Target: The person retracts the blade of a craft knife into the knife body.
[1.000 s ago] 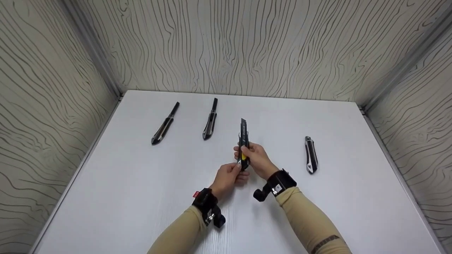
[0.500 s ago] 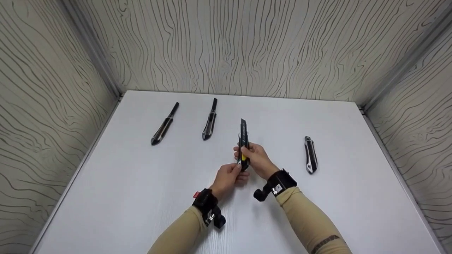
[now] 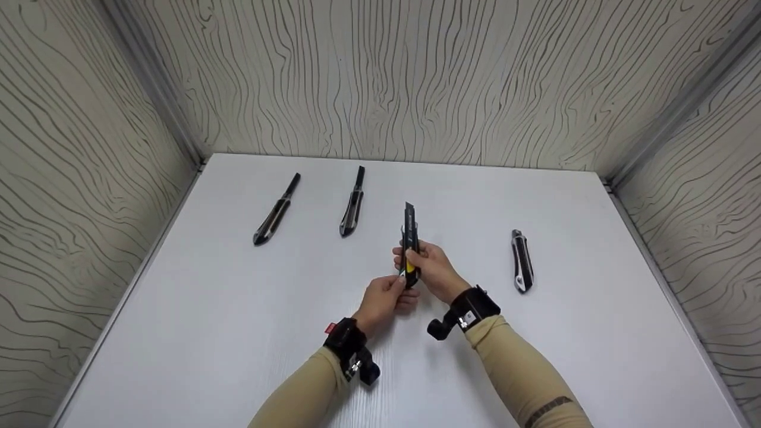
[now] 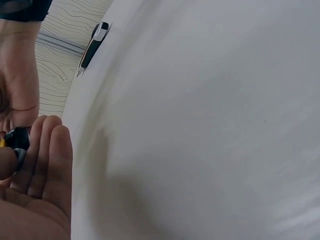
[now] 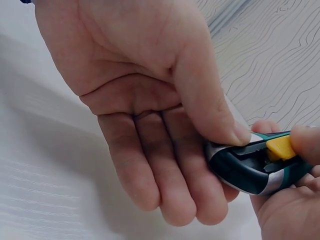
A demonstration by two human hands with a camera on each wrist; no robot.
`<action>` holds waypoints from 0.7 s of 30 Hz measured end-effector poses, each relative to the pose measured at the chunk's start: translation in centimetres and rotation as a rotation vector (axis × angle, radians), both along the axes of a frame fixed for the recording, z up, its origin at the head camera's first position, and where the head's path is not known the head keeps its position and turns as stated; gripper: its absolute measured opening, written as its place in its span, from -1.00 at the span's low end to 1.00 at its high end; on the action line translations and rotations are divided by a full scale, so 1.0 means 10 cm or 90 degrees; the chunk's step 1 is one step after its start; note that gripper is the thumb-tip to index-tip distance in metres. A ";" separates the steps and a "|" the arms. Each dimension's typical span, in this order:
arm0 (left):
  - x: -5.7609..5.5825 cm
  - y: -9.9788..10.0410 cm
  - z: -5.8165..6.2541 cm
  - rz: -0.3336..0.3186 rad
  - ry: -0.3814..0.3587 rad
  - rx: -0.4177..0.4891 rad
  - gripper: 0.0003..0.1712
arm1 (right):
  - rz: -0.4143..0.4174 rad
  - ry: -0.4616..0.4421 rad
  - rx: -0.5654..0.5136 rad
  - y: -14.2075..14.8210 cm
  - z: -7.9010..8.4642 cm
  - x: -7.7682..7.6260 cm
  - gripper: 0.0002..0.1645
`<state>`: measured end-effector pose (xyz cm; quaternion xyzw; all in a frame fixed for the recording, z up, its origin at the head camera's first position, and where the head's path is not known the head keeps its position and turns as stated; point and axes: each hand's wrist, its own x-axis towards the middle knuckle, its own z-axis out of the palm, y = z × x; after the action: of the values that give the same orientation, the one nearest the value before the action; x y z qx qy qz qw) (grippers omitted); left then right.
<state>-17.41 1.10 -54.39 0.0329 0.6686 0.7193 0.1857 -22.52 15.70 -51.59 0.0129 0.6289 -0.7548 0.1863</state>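
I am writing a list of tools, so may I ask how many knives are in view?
4. The held knife is in the middle; three lie on the table: the leftmost knife, the next knife to its right, and the far-right knife. None seems hidden.

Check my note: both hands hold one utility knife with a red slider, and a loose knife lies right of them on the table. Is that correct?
No: the slider is yellow, not red, as the right wrist view shows. The rest stands: the left hand and right hand hold one utility knife, and a loose knife lies right of them on the table.
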 end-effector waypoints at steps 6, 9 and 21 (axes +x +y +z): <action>0.00 -0.02 0.01 0.002 0.005 -0.001 -0.58 | -0.005 -0.003 -0.002 -0.02 0.01 0.00 -0.52; 0.00 -0.01 0.00 0.000 0.007 0.001 -0.58 | -0.004 0.000 -0.002 -0.01 0.01 0.00 -0.51; 0.00 0.00 -0.03 0.012 0.005 0.012 -0.57 | 0.017 -0.006 0.000 0.01 0.06 -0.03 -0.48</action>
<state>-17.44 1.13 -54.67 0.0309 0.6627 0.7272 0.1760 -22.84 15.78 -50.97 0.0085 0.6279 -0.7523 0.1994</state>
